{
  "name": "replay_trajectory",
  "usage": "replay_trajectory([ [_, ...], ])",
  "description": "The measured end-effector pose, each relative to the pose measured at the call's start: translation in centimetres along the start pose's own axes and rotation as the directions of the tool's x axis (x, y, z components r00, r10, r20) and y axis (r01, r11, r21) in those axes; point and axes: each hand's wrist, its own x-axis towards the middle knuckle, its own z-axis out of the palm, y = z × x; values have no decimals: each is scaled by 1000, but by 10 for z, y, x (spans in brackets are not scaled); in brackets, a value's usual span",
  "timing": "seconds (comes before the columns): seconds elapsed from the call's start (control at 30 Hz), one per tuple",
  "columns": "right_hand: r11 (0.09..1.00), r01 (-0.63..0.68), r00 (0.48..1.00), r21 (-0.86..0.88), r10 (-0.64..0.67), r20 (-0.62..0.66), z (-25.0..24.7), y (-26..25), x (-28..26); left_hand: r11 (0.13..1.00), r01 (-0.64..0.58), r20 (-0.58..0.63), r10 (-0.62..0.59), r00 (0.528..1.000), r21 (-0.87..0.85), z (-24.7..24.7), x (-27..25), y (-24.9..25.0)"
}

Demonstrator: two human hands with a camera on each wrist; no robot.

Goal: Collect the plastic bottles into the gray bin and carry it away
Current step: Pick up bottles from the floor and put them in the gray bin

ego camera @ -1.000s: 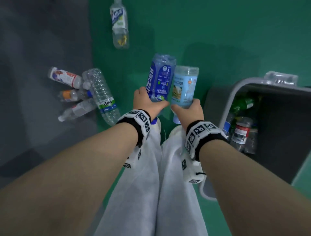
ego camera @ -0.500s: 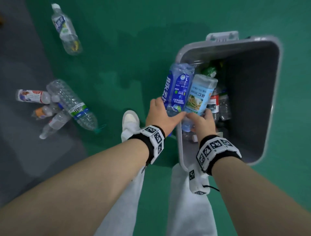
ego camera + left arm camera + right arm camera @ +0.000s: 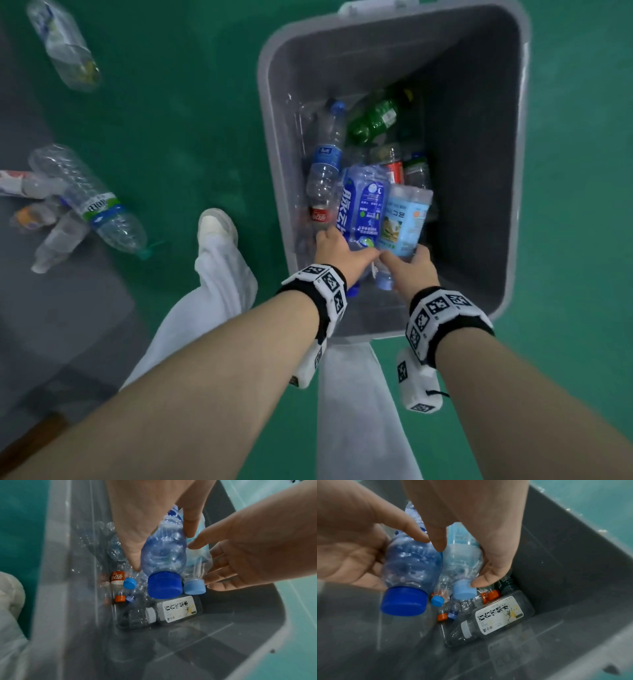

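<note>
The gray bin (image 3: 265, 102) stands on the green floor with several plastic bottles inside, among them a green one (image 3: 373, 120) and a dark one with a white label (image 3: 178, 609). Both my hands reach down into the bin side by side. My left hand (image 3: 337, 255) grips a blue-tinted bottle (image 3: 359, 209) near its neck, dark blue cap (image 3: 164, 585) pointing at me. My right hand (image 3: 409, 267) holds a light-blue labelled bottle (image 3: 404, 219) between thumb and fingers, pale blue cap (image 3: 464, 591) toward me. Both bottles hang just above the pile.
Left of the bin more bottles lie on the floor: a large clear one (image 3: 92, 202), several small ones (image 3: 44, 219) beside it, and another far off (image 3: 65, 48). My white shoe (image 3: 215, 226) stands by the bin's left wall. A gray floor strip (image 3: 51, 325) runs along the left.
Both hands carried their bottles from left of the bin to over it, then down inside it. The floor bottles have not moved.
</note>
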Motion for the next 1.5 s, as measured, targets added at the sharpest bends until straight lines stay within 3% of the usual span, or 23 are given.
replay_trajectory([
  [0.2, 957, 46, 999, -287, -45, 9, 8, 12, 62, 991, 76, -55, -70, 996, 108, 36, 57, -8],
  [0.3, 929, 91, 994, -358, -61, 92, 13, 15, 82, 975, 123, -13, -123, 992, 185, 39, 72, -12],
  [0.4, 891, 149, 983, -429, -88, 159, 21, 20, 80, 962, 89, 27, -99, 995, 257, 42, 71, -15],
  [0.6, 911, 138, 988, -389, -99, 119, 19, 6, 53, 961, 17, 13, -21, 1000, 276, 26, 55, 1],
  [0.77, 922, 160, 987, -353, -138, 88, 21, -30, 23, 981, -49, -26, 55, 998, 189, -3, 41, 27],
  [0.93, 908, 296, 955, -296, -280, 96, 53, -78, -24, 995, -99, -103, 102, 989, 34, -63, 17, 28],
  [1.07, 865, 372, 927, -336, -327, 183, 106, -106, -58, 998, -54, -183, 48, 982, -29, -124, 9, -7],
  [1.27, 828, 433, 887, -357, -321, 332, 222, -133, -87, 982, 117, -233, -150, 961, -150, -222, 32, -96],
  [1.5, 814, 397, 890, -425, -229, 394, 359, -151, -93, 914, 236, -284, -335, 899, -331, -343, 77, -215],
])
